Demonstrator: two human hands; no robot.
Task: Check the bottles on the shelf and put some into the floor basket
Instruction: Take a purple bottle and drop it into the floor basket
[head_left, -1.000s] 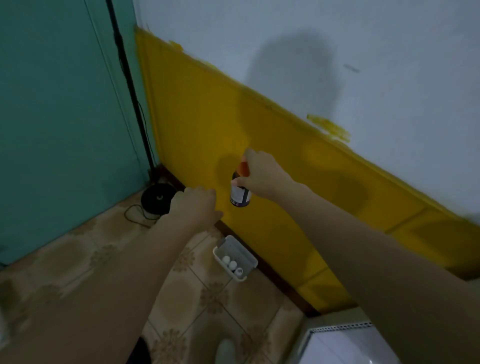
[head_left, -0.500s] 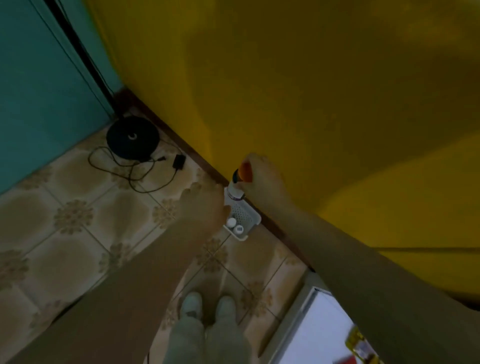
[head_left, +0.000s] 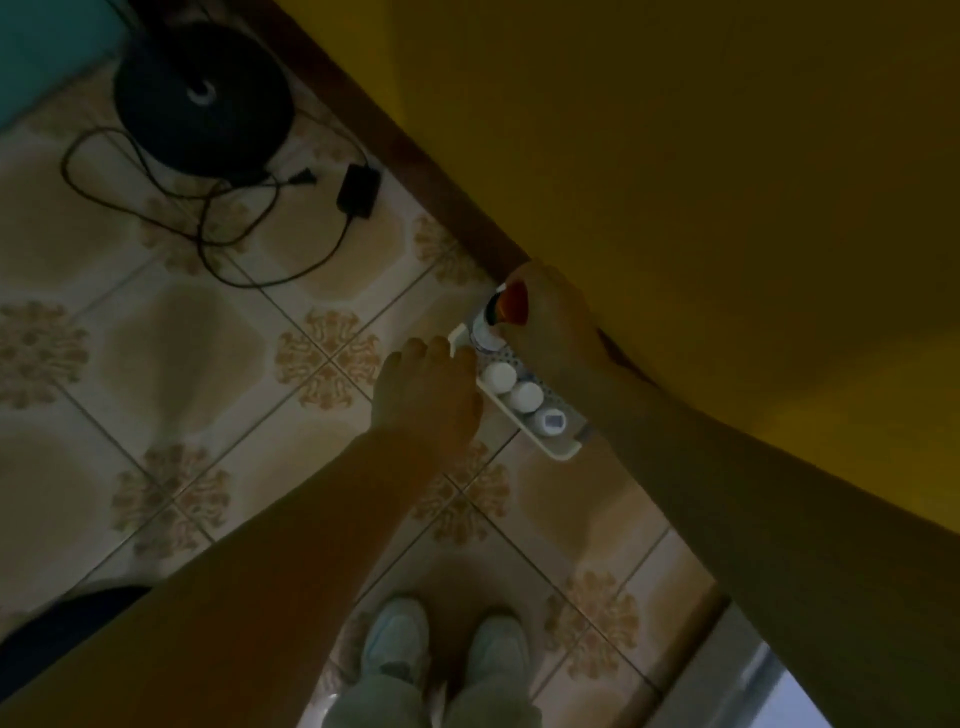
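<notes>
A white perforated floor basket (head_left: 558, 453) lies on the tiles against the brown skirting below the yellow wall. Three white-capped bottles (head_left: 525, 396) stand in a row inside it. My right hand (head_left: 558, 325) grips a bottle with an orange-red cap (head_left: 498, 312) by its top, its base down at the far end of the basket. My left hand (head_left: 428, 395) hovers over the basket's near edge, fingers loosely bent, holding nothing; whether it touches the rim is unclear. The shelf is out of view.
A round black device (head_left: 202, 101) with a tangled cord and black adapter (head_left: 358, 189) sits on the patterned floor to the far left. My two feet in light shoes (head_left: 447, 644) stand below. A white appliance corner (head_left: 769, 696) shows at bottom right.
The camera has tilted further down and closer to the floor. My right hand has lowered the orange-capped bottle from mid-air down into the basket's far end; my left hand followed to the basket's edge.
</notes>
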